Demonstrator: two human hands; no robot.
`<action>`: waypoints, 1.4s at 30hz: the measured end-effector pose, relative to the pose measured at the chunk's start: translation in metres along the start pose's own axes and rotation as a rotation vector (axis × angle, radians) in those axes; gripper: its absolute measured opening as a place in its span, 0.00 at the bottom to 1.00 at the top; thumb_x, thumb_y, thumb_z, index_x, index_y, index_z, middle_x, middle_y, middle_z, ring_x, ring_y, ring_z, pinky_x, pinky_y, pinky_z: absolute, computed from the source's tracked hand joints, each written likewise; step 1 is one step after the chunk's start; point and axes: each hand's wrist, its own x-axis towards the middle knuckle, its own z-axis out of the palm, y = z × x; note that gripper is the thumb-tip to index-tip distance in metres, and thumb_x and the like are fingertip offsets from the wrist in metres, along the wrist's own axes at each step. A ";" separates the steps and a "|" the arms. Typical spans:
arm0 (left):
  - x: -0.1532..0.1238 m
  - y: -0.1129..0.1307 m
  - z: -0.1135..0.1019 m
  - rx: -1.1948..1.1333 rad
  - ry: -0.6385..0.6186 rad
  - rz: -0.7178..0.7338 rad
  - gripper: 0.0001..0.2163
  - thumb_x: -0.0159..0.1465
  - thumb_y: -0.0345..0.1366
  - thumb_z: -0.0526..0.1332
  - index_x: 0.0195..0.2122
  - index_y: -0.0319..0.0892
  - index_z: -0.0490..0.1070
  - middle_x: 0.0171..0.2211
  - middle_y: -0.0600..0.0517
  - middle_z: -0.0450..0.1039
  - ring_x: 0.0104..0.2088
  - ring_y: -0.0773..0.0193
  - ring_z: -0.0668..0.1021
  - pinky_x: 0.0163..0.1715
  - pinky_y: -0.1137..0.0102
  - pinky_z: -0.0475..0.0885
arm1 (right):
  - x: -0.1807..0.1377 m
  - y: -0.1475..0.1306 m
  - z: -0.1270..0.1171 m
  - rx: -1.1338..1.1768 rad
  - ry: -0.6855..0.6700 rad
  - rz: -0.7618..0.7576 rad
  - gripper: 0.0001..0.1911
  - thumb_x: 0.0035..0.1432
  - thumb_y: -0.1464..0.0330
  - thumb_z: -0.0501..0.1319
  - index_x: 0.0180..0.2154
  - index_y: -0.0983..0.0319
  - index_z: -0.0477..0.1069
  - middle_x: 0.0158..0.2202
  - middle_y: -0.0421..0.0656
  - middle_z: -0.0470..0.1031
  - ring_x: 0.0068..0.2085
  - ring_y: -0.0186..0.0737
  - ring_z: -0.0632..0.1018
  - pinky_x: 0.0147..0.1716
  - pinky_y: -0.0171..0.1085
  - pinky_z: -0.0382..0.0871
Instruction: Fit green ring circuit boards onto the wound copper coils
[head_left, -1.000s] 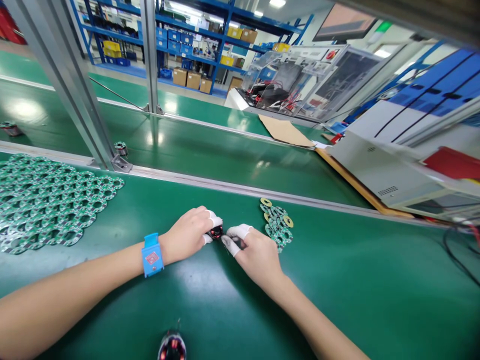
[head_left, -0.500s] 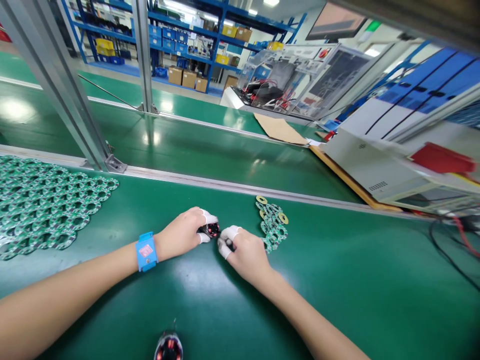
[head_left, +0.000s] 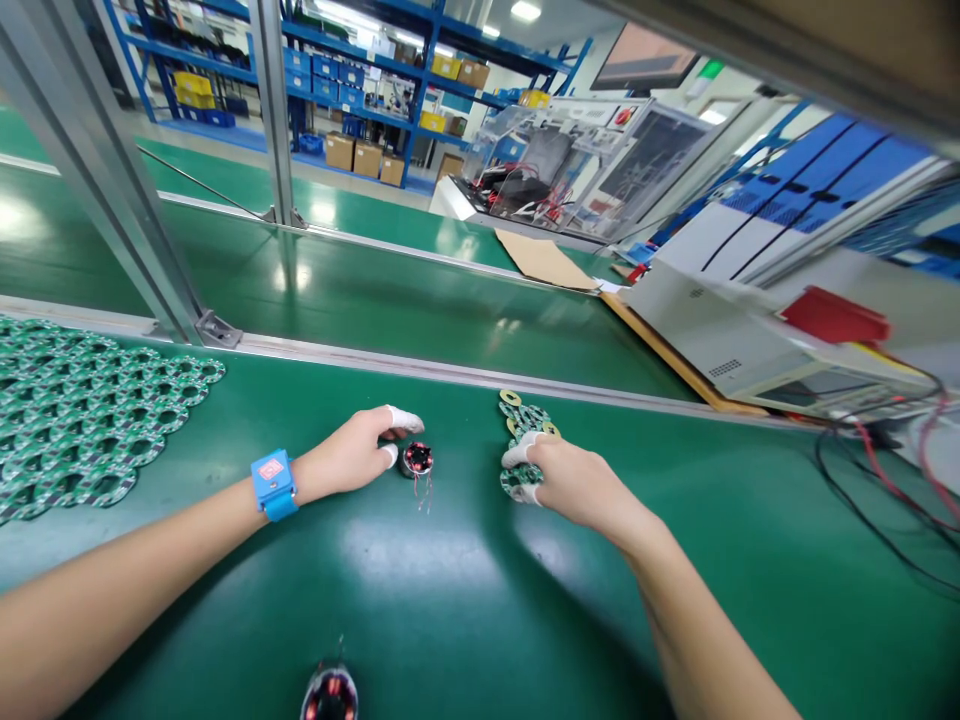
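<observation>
In the head view my left hand (head_left: 367, 447), with white finger cots and a blue wrist strap (head_left: 274, 483), is open just left of a small motor stator (head_left: 417, 459). The stator rests on the green bench, copper windings facing up and thin wire ends trailing toward me. To the right, my right hand (head_left: 577, 478) reaches over a small pile of ring-shaped green circuit boards (head_left: 531, 414). Its thumb and forefinger are spread around a board at the pile's near end; no firm grip shows. A second stator (head_left: 330, 692) stands at the bottom edge, partly cut off.
Many ring-shaped circuit boards (head_left: 82, 410) lie in rows at the left. A metal rail (head_left: 375, 362) runs behind the hands, with an upright aluminium post (head_left: 142, 200) at left. Black and red cables (head_left: 862, 470) hang at right near a pale equipment case (head_left: 697, 320).
My left hand has let go of the stator, which now stands on the bench. The right hand has moved away from it, rightward to the small pile of circuit boards.
</observation>
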 end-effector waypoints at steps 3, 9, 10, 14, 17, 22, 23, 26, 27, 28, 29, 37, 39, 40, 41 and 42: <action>0.001 0.007 -0.002 0.011 0.145 0.008 0.15 0.54 0.22 0.52 0.41 0.38 0.72 0.42 0.49 0.74 0.42 0.63 0.75 0.46 0.67 0.70 | 0.003 -0.004 0.003 -0.024 0.005 0.008 0.09 0.46 0.77 0.61 0.29 0.57 0.74 0.37 0.41 0.74 0.41 0.45 0.74 0.31 0.36 0.64; -0.001 0.019 -0.003 0.022 0.207 0.094 0.09 0.57 0.27 0.55 0.37 0.39 0.72 0.39 0.49 0.73 0.41 0.62 0.74 0.46 0.66 0.69 | 0.001 -0.001 -0.007 -0.052 0.002 0.064 0.07 0.48 0.71 0.63 0.33 0.58 0.73 0.41 0.42 0.74 0.44 0.46 0.73 0.34 0.37 0.65; -0.001 0.018 -0.002 0.021 0.205 0.095 0.09 0.57 0.27 0.55 0.37 0.39 0.72 0.39 0.49 0.73 0.42 0.62 0.74 0.46 0.66 0.69 | 0.000 0.000 -0.008 -0.077 -0.009 0.073 0.07 0.48 0.70 0.64 0.33 0.58 0.74 0.41 0.44 0.74 0.45 0.47 0.73 0.35 0.37 0.65; -0.002 0.016 -0.001 0.007 0.197 0.080 0.09 0.57 0.26 0.55 0.37 0.39 0.72 0.39 0.49 0.73 0.42 0.62 0.74 0.46 0.66 0.68 | 0.000 0.003 -0.007 -0.116 -0.078 -0.018 0.05 0.44 0.75 0.63 0.28 0.60 0.74 0.35 0.45 0.74 0.42 0.48 0.73 0.35 0.38 0.66; -0.003 0.021 -0.001 0.007 0.213 0.091 0.08 0.58 0.27 0.55 0.37 0.39 0.72 0.39 0.49 0.72 0.42 0.63 0.73 0.45 0.67 0.68 | 0.003 0.000 -0.007 0.115 -0.045 -0.126 0.06 0.44 0.76 0.61 0.25 0.61 0.73 0.32 0.43 0.75 0.38 0.44 0.74 0.36 0.38 0.67; -0.007 0.042 -0.001 0.148 0.130 0.172 0.09 0.64 0.35 0.54 0.33 0.41 0.73 0.34 0.52 0.72 0.38 0.62 0.70 0.42 0.66 0.65 | 0.007 -0.033 -0.004 0.890 0.096 -0.199 0.09 0.48 0.63 0.63 0.30 0.63 0.73 0.24 0.41 0.73 0.26 0.38 0.74 0.26 0.35 0.70; -0.007 0.046 -0.001 0.173 0.091 0.172 0.10 0.64 0.35 0.54 0.30 0.41 0.73 0.31 0.52 0.72 0.37 0.63 0.70 0.41 0.67 0.64 | 0.008 -0.043 -0.001 1.003 0.153 -0.202 0.12 0.47 0.61 0.65 0.31 0.63 0.73 0.25 0.42 0.74 0.26 0.38 0.74 0.26 0.35 0.70; -0.006 0.049 -0.001 0.153 0.031 0.119 0.13 0.63 0.33 0.53 0.23 0.39 0.69 0.25 0.53 0.69 0.32 0.65 0.69 0.35 0.70 0.63 | 0.009 -0.065 0.007 1.212 0.311 -0.190 0.16 0.44 0.59 0.68 0.32 0.64 0.75 0.28 0.44 0.75 0.28 0.39 0.74 0.27 0.37 0.73; -0.005 0.049 -0.001 0.123 0.034 0.092 0.13 0.63 0.32 0.53 0.21 0.39 0.68 0.24 0.54 0.69 0.31 0.66 0.69 0.34 0.71 0.63 | 0.008 -0.070 0.010 1.248 0.345 -0.178 0.17 0.44 0.58 0.68 0.33 0.63 0.76 0.28 0.44 0.75 0.28 0.39 0.74 0.27 0.37 0.73; -0.004 0.048 -0.001 0.086 0.044 0.065 0.13 0.62 0.32 0.54 0.21 0.39 0.68 0.24 0.54 0.68 0.30 0.66 0.69 0.34 0.71 0.62 | 0.008 -0.073 0.012 1.268 0.374 -0.162 0.17 0.45 0.58 0.68 0.34 0.63 0.76 0.28 0.44 0.75 0.27 0.39 0.74 0.26 0.37 0.73; -0.004 0.047 -0.001 0.049 0.056 0.039 0.12 0.62 0.33 0.54 0.21 0.39 0.68 0.24 0.54 0.69 0.30 0.66 0.69 0.34 0.72 0.62 | 0.007 -0.075 0.013 1.277 0.401 -0.145 0.17 0.45 0.58 0.68 0.34 0.63 0.76 0.27 0.44 0.75 0.27 0.38 0.74 0.25 0.37 0.73; 0.002 0.040 0.000 -0.212 0.027 -0.021 0.09 0.58 0.34 0.55 0.22 0.39 0.67 0.23 0.55 0.68 0.28 0.67 0.70 0.30 0.74 0.63 | 0.006 -0.079 0.018 1.284 0.485 -0.190 0.15 0.49 0.58 0.66 0.38 0.58 0.77 0.34 0.44 0.71 0.30 0.38 0.73 0.24 0.35 0.76; 0.004 0.040 0.000 -0.208 0.060 -0.026 0.09 0.58 0.34 0.55 0.22 0.39 0.67 0.23 0.55 0.68 0.28 0.67 0.70 0.30 0.73 0.63 | 0.005 -0.078 0.018 1.213 0.457 -0.241 0.18 0.48 0.58 0.67 0.41 0.57 0.76 0.35 0.44 0.69 0.33 0.38 0.73 0.27 0.37 0.77; 0.005 0.040 0.000 -0.198 0.069 -0.033 0.09 0.58 0.34 0.55 0.22 0.39 0.66 0.23 0.55 0.68 0.28 0.67 0.70 0.30 0.73 0.63 | 0.005 -0.078 0.018 1.160 0.453 -0.262 0.19 0.47 0.58 0.68 0.42 0.57 0.75 0.36 0.44 0.68 0.33 0.39 0.73 0.29 0.37 0.78; 0.005 0.040 0.000 -0.188 0.071 -0.040 0.09 0.58 0.34 0.54 0.22 0.39 0.66 0.23 0.55 0.68 0.28 0.67 0.70 0.30 0.73 0.63 | 0.004 -0.077 0.018 1.099 0.458 -0.279 0.21 0.46 0.59 0.69 0.43 0.57 0.74 0.36 0.44 0.68 0.33 0.38 0.72 0.30 0.38 0.78; 0.005 0.039 0.001 -0.178 0.066 -0.046 0.09 0.58 0.34 0.54 0.22 0.39 0.66 0.24 0.55 0.69 0.28 0.67 0.70 0.30 0.73 0.63 | 0.003 -0.075 0.018 1.037 0.469 -0.291 0.21 0.46 0.60 0.69 0.44 0.57 0.74 0.35 0.44 0.67 0.32 0.38 0.72 0.30 0.38 0.78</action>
